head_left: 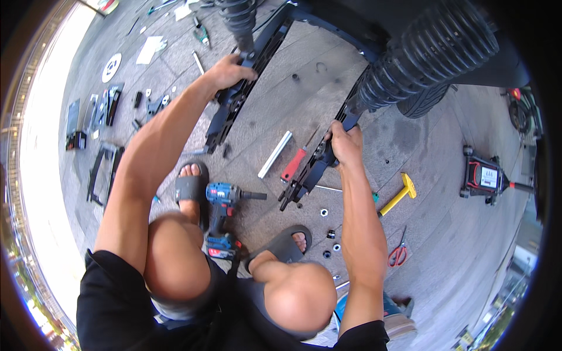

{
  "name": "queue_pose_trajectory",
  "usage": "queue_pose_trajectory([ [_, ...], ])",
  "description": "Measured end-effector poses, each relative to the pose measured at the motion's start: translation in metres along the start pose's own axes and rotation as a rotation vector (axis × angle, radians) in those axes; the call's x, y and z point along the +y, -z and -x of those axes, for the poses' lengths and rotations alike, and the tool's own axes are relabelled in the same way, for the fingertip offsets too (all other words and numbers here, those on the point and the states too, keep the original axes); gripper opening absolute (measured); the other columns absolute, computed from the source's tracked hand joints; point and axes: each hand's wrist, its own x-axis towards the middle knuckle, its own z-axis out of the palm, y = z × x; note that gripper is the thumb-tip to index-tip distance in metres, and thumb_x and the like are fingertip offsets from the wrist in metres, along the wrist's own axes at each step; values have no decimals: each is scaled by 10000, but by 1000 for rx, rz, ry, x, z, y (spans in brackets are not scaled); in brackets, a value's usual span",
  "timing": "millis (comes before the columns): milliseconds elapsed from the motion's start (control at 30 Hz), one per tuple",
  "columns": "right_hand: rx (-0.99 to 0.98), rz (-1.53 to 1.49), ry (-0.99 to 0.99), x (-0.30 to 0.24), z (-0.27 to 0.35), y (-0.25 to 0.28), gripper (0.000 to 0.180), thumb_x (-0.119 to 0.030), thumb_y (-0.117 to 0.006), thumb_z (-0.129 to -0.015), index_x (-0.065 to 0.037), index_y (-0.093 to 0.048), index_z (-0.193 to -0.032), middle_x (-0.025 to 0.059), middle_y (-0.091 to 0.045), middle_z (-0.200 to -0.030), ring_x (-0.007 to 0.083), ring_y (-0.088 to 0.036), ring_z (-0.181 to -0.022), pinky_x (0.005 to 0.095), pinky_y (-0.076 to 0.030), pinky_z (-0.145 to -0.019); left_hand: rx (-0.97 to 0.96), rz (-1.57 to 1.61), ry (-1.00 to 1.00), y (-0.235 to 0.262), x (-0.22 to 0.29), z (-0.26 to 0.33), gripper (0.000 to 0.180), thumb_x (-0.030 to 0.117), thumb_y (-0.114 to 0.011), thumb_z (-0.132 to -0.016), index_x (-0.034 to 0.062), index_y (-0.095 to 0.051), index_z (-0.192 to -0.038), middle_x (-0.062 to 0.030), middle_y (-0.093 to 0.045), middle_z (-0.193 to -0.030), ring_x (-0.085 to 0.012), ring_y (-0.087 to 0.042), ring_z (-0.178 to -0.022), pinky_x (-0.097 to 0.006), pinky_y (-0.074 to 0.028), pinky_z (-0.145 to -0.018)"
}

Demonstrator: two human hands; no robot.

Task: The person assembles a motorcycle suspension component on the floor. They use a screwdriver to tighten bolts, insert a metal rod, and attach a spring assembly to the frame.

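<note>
Two long black metal arms of a vehicle frame reach toward me, each joined to a thick coil-spring shock absorber. My left hand is closed around the left frame arm, just below the left shock absorber. On the right frame arm, my right hand is closed below the large right shock absorber. The fingers of the right hand are partly hidden behind the metal. Between the arms, a red-handled screwdriver and a silver bar lie on the ground.
A blue cordless impact wrench stands between my feet. To the right are a yellow hammer, red-handled scissors and a floor jack. Loose nuts lie nearby. Black brackets and a white disc are at left.
</note>
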Motion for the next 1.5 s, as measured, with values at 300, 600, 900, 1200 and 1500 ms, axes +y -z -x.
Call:
queue_pose_trajectory([
  [300, 7, -74, -67, 6, 1, -4, 118, -80, -543, -817, -9, -556, -725, 46, -566, -600, 130, -553, -534, 284, -426, -510, -22, -29, 51, 3, 6, 0, 298, 146, -734, -693, -17, -655, -930, -75, -675, -836, -159, -622, -757, -297, -487, -746],
  [600, 57, -34, -132, -6, 10, -8, 170, -167, -569, -887, -31, -552, -788, 28, -542, -637, 114, -545, -550, 271, -471, -511, -101, 191, 4, 4, 2, 1, 488, 114, -738, -678, -41, -556, -1103, -64, -600, -809, -136, -587, -670, -285, -505, -615],
  [900, 120, 73, -260, -18, 7, -9, 168, -162, -579, -888, -35, -531, -790, 34, -517, -667, 129, -541, -562, 297, -478, -513, -123, 236, -43, 1, -3, -3, 536, 132, -715, -664, -55, -539, -1135, -58, -558, -827, -135, -538, -723, -281, -454, -663],
  [1200, 102, -84, -240, -20, 16, -10, 157, -127, -569, -890, -6, -528, -799, 62, -528, -729, 143, -526, -607, 310, -476, -548, -102, 275, -138, -3, -15, -8, 559, 137, -704, -679, -97, -527, -1155, -111, -586, -900, -182, -562, -831, -309, -458, -774],
  [1500, 132, -171, -275, -19, 23, -12, 157, -119, -560, -897, -9, -515, -795, 62, -526, -741, 142, -523, -608, 312, -475, -546, -142, 283, -102, -4, -12, -5, 570, 125, -696, -688, -93, -520, -1185, -130, -607, -946, -189, -575, -879, -310, -459, -809],
])
